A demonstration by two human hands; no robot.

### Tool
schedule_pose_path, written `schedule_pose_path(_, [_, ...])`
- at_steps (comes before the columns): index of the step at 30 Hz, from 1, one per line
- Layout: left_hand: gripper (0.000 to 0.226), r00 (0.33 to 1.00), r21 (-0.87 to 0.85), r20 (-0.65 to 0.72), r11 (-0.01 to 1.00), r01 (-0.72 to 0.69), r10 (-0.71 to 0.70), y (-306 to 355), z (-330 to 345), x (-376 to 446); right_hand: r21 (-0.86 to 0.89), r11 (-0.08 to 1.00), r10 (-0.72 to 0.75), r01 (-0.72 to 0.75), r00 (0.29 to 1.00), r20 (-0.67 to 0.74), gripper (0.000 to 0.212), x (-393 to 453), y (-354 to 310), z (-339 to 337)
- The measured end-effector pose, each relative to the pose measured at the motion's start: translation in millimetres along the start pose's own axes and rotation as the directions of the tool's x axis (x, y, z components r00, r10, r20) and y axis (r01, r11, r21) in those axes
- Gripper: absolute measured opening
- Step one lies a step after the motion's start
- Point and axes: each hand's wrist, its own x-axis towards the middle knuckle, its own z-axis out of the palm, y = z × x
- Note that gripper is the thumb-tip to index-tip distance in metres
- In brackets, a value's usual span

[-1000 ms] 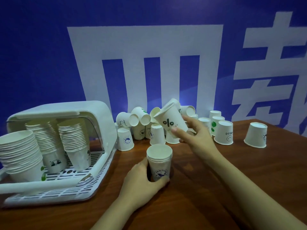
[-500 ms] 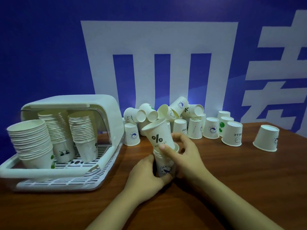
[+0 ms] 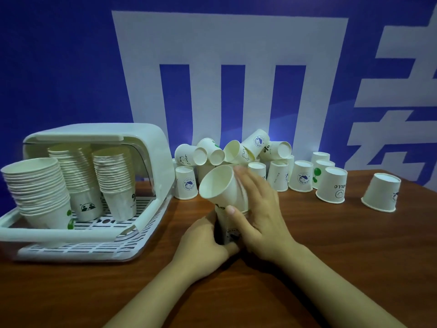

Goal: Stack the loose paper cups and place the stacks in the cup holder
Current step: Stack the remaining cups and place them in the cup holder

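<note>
Here the tabletop point(image 3: 331, 268) fills the lower half of the frame, brown and bare near me so I have room to build. At left sits the holder point(image 3: 151, 166), its hood tipped back and its slatted tray open toward me, which is why I can see three tall stacks point(image 3: 35, 185) standing in it; I judge there is room for another, though the tray's near edge hides part of the floor.

Along the back edge, centre to right, lie the loose cups point(image 3: 301, 176): most stand upside down in a row, a few are heaped on their sides above them, and one stands apart at far right. They are within my reach, so I can take them one at a time.

Low in the centre is my short stack point(image 3: 228, 233), upright on the tabletop. My left hand point(image 3: 203, 242) is wrapped round its base to keep it from sliding or tipping. My right hand point(image 3: 257, 216) has its thumb pressed on the lower wall of the tilted cup point(image 3: 220, 185) and its fingers spread behind it, blurred. That cup leans left, mouth up and toward the holder, its bottom just at the stack's rim; I'd say it needs straightening before it will seat.
</note>
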Motion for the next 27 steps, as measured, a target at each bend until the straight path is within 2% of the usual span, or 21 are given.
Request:
schedule_pose_path(3, [0.047,1.0,0.002,0.015,1.0,-0.018,0.018,2,-1,-2,0.024,0.999,-0.036,0.037,0.999,-0.034,0.078,3,-3,-2])
schedule_pose_path(6, [0.048,1.0,0.001,0.006,1.0,-0.02,0.02,1,-1,-1,-0.059,0.997,-0.059,0.057,0.998,-0.035,0.067,0,-5,0])
schedule_pose_path(10, [0.061,0.999,0.0,-0.02,1.0,0.025,-0.025,-2,-1,1,-0.136,0.99,-0.007,-0.02,0.981,-0.196,0.043,-5,8,-3])
schedule_pose_path(12, [0.064,1.0,0.035,-0.016,0.999,0.01,-0.009,-2,1,1,-0.155,0.986,0.018,-0.054,0.975,-0.22,0.037,-7,19,-5])
schedule_pose_path(16, [0.069,1.0,0.06,-0.015,0.998,0.023,-0.022,-3,4,4,-0.068,0.985,0.135,-0.157,0.958,-0.255,0.035,-10,33,-4])
schedule_pose_path(21, [0.068,0.999,0.03,-0.023,0.999,0.032,-0.031,3,-1,1,0.014,0.999,0.053,-0.051,0.962,-0.267,0.037,-9,28,-6])
schedule_pose_path(23, [0.068,0.998,0.038,-0.033,0.998,0.049,-0.048,5,0,0,0.145,0.97,0.236,-0.197,0.913,-0.333,0.035,-5,35,-2])
schedule_pose_path(25, [0.069,0.998,0.056,-0.033,0.996,0.064,-0.062,7,-1,-1,0.234,0.868,0.495,-0.437,0.794,-0.353,0.033,2,46,2])
schedule_pose_path(26, [0.069,0.997,0.058,-0.032,0.996,0.067,-0.065,7,-1,-1,0.195,0.824,0.565,-0.532,0.748,-0.348,0.036,5,52,4])
schedule_pose_path(27, [0.067,0.997,0.047,-0.036,0.997,0.066,-0.065,7,0,-2,0.102,0.812,0.573,-0.575,0.751,-0.33,0.042,9,59,7])
